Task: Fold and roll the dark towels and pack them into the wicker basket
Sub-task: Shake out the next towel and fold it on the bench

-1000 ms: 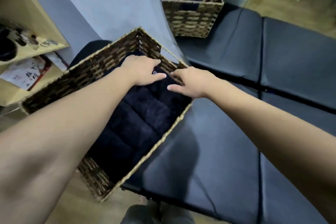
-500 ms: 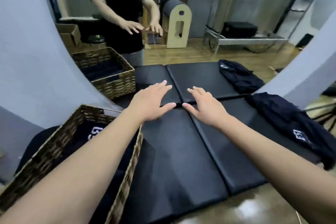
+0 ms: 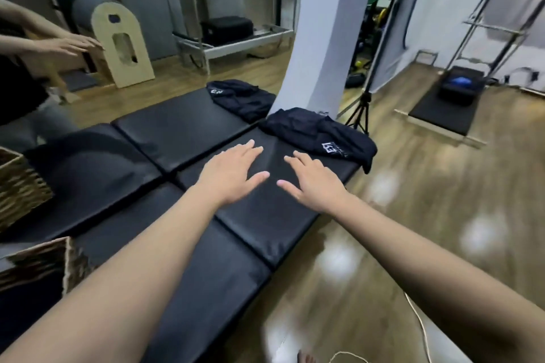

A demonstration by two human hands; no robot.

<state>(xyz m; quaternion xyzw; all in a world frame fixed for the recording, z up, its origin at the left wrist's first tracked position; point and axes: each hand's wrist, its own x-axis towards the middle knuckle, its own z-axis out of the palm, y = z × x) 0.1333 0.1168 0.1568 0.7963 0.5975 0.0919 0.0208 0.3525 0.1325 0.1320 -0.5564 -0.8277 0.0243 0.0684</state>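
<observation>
Fingers (image 3: 249,148) spread on two empty hands, left hand (image 3: 228,175) and right hand (image 3: 315,181), one dark towel (image 3: 318,134) beyond.

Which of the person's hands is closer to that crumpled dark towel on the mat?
Right. The right hand hovers just short of the dark towel; the left hand is farther off beside it.
</observation>
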